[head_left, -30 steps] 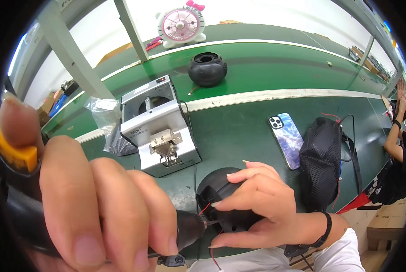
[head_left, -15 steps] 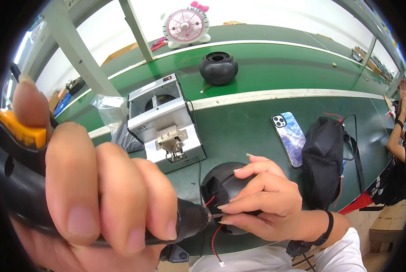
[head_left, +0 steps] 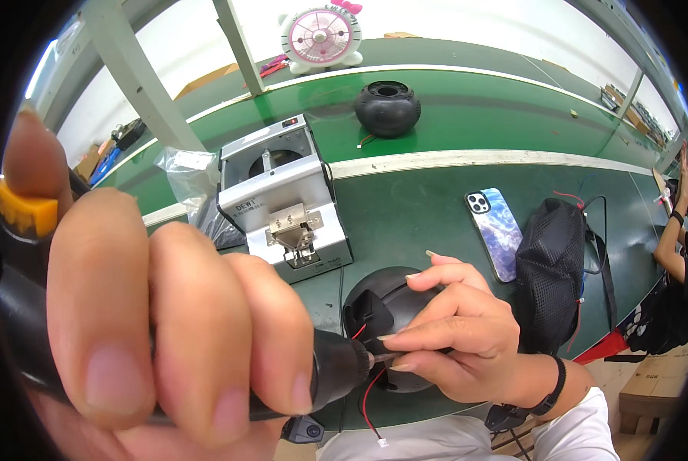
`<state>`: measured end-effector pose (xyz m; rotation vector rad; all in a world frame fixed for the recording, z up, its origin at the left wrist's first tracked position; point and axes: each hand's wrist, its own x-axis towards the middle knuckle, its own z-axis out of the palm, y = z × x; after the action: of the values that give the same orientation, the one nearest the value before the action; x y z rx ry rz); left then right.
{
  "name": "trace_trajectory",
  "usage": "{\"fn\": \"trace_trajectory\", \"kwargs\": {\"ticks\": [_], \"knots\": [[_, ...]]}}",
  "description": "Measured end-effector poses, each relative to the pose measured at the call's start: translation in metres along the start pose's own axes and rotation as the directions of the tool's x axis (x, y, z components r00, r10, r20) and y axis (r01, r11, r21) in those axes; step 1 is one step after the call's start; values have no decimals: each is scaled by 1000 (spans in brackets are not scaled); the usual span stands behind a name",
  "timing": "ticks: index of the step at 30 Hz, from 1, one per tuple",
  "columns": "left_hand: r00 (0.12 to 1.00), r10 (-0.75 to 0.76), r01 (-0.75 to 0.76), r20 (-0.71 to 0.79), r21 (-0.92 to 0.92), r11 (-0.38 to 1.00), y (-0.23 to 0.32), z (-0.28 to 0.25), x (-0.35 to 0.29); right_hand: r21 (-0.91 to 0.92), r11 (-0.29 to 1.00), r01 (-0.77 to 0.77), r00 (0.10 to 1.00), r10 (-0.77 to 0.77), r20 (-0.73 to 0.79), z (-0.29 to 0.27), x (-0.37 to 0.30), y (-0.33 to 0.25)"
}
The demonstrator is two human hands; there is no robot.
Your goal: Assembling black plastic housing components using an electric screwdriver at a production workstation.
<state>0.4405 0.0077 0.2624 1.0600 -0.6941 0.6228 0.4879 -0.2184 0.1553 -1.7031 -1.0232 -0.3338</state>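
At the near edge of the dark green surface (head_left: 413, 207), a black rounded housing (head_left: 390, 288) sits under the right hand (head_left: 467, 330). The left hand (head_left: 183, 323) wraps its fingers around a black electric screwdriver (head_left: 340, 369) with an orange button (head_left: 25, 211). Its slim bit (head_left: 384, 356) points right, over the housing, and the right thumb and forefinger are closed on its tip; whether they also pinch a screw is too small to tell. A thin red lead (head_left: 368, 403) hangs beside the housing, ending in a white connector (head_left: 382, 442). Beyond stands a silver screw feeder (head_left: 282, 207); to the right lie a blue-patterned smartphone (head_left: 494, 234) and, just beside it, a black mesh bundle (head_left: 551, 269). Farther back, a second black housing (head_left: 388, 111) rests on a brighter green strip (head_left: 482, 115).
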Motion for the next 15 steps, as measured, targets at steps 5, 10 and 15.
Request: {"fn": "trace_trajectory", "kwargs": {"ticks": [5,10,15], "knots": [[1000,-11,11,-14,-16,1000,-2,2,0,7,1000,9,999,-10,36,-2,0,2],[1000,-21,21,8,-34,999,2,0,1,6,1000,21,998,-21,58,-2,0,2],[994,-71,66,-81,-68,996,-4,10,-2,-75,994,74,984,-60,170,-6,8,3]]}}
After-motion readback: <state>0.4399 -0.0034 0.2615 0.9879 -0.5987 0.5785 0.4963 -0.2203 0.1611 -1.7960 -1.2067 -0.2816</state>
